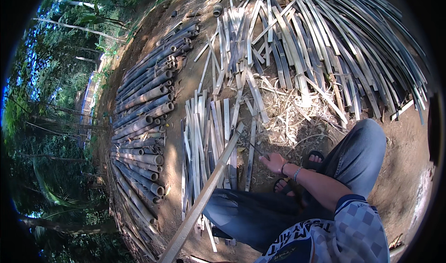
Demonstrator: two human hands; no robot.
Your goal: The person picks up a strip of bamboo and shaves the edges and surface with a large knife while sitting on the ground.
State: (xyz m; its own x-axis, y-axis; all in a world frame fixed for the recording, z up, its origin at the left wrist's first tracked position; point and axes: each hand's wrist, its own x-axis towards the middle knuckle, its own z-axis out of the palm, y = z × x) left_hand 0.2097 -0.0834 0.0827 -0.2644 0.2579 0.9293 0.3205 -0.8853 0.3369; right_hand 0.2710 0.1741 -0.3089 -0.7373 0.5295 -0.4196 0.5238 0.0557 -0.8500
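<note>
My right hand (pixel 273 163) is closed in front of my knees, with a bracelet on its wrist. A thin, dark, blade-like tool, which looks like a knife (pixel 256 150), juts from it toward the upper left. Its handle is hidden in the fingers. One long, pale bamboo strip (pixel 204 195) slants across my left leg, its far end near the middle of the view and its near end running out at the lower edge. My left hand does not show. Beyond the right hand lies a heap of pale, curly bamboo shavings (pixel 285 114).
Split bamboo strips (pixel 204 137) lie side by side left of my legs. A big fan of strips (pixel 344 49) spreads across the far right. Dark, round bamboo poles (pixel 146 109) are stacked on the left, before trees (pixel 55 114). My sandalled foot (pixel 315 159) rests on bare soil.
</note>
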